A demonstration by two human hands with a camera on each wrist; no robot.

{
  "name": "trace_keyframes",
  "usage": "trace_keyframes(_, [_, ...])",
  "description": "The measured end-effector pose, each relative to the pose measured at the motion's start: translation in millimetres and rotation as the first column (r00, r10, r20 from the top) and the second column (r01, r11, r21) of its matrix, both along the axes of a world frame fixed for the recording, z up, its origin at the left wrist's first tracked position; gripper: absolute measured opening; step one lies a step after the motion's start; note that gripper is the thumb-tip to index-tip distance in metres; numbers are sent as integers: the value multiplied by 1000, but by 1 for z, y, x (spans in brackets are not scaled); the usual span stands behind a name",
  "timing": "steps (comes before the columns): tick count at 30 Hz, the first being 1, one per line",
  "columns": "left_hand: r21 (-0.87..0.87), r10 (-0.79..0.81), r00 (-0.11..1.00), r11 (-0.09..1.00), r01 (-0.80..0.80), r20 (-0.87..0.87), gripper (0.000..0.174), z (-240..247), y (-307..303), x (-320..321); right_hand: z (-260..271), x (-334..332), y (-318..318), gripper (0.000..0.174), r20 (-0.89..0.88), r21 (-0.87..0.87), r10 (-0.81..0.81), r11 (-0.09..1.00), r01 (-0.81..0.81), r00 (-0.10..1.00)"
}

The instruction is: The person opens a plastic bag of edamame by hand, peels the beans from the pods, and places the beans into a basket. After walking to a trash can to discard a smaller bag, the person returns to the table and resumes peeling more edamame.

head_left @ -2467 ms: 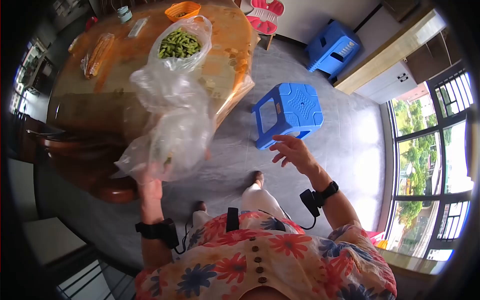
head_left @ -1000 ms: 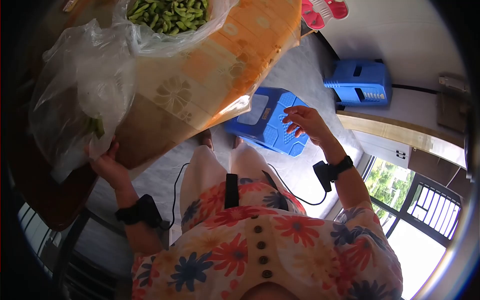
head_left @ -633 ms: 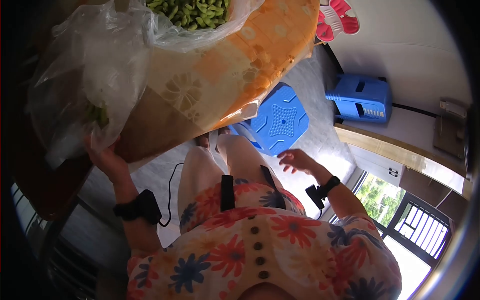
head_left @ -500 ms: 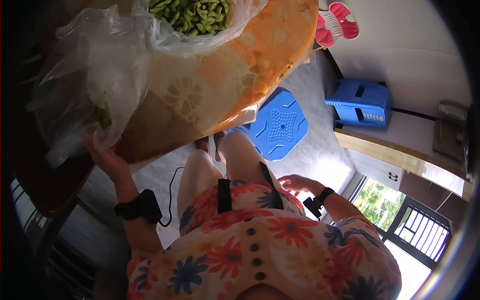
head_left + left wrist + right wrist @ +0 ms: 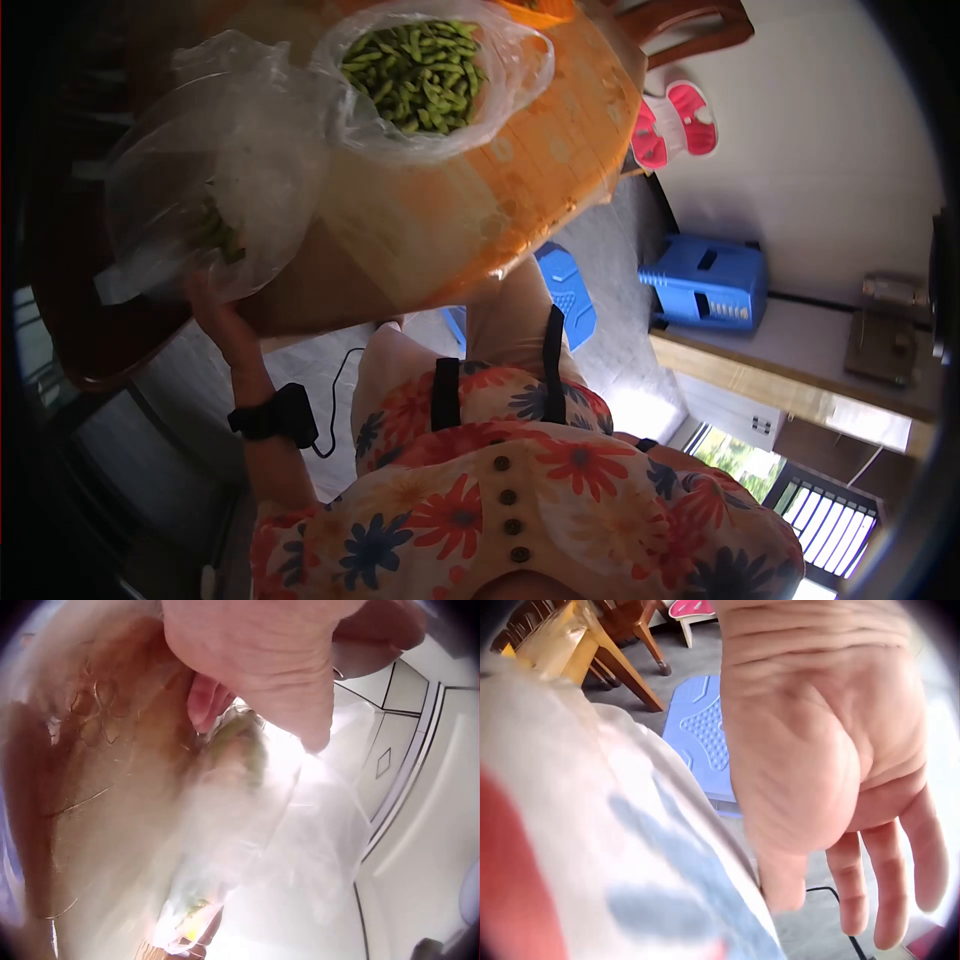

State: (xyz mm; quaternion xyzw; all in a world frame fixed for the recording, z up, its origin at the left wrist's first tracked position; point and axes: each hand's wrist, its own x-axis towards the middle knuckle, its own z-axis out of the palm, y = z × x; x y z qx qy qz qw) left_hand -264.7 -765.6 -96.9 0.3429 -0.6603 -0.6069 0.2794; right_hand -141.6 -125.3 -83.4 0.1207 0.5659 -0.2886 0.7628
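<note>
My left hand [image 5: 225,325] holds the near rim of a thin clear plastic bag [image 5: 265,170] at the table's left corner. Inside that bag lie a few green pods [image 5: 218,235]. In the left wrist view the left hand [image 5: 255,660] is curled over the bag [image 5: 277,825], which hangs away below it, blurred. Beside this bag stands a second clear bag [image 5: 380,145], opened wide and full of green edamame pods [image 5: 415,80]. My right hand [image 5: 817,750] hangs down by the shirt with loose, extended fingers, holding nothing. The shirt hides it in the head view.
The table [image 5: 470,220] has a patterned orange cover, with an orange basket [image 5: 540,10] at its far side. A blue stool [image 5: 570,300] is partly under the table edge. Another blue stool [image 5: 705,285] and a pink-and-white seat [image 5: 675,125] stand by the wall.
The body has moved up to the table, and the left hand has brought the bag over its corner. My right hand has dropped beside the body, out of the head view.
</note>
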Motion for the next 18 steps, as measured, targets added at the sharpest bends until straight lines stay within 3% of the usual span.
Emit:
trace_keyframes(2, [-99,-4,1000,995,3,-9,40,-6,-3,2,2,-50,11,31,-38,5,113,994,-113,993])
trace_keyframes(7, [-33,162,982,986,-166,-97,39,0,9,-3,17,-202,35,30,-114,51,399,917,-396,910])
trace_keyframes(9, [59,46,966,998,-32,-254,39,-17,3,6,13,-271,44,30,-124,59,508,861,-504,853])
trace_keyframes(10, [208,59,935,978,16,-350,37,-17,5,11,8,-305,49,30,-121,56,561,828,-559,819])
trace_keyframes(11, [203,108,937,978,-40,-332,37,-25,1,18,2,-339,54,30,-109,47,613,789,-612,782])
trace_keyframes(13, [-3,62,993,998,-63,-103,34,-34,-8,31,-12,-408,60,30,-74,12,716,697,-717,694])
trace_keyframes(14, [-424,94,995,903,-69,37,34,-10,6,20,-20,-429,67,30,-46,-15,751,659,-752,659])
trace_keyframes(15, [-741,142,970,669,52,197,34,12,24,13,-20,-430,87,30,15,-46,772,635,-771,635])
trace_keyframes(16, [-562,122,954,825,55,272,36,-7,12,45,-16,-430,105,30,80,-83,795,607,-790,602])
trace_keyframes(17, [-560,146,938,827,58,314,36,-21,-2,64,-21,-438,109,30,103,-113,818,576,-810,567])
trace_keyframes(18, [-629,367,755,773,77,544,37,-38,-12,81,-27,-440,114,30,121,-138,835,550,-824,537])
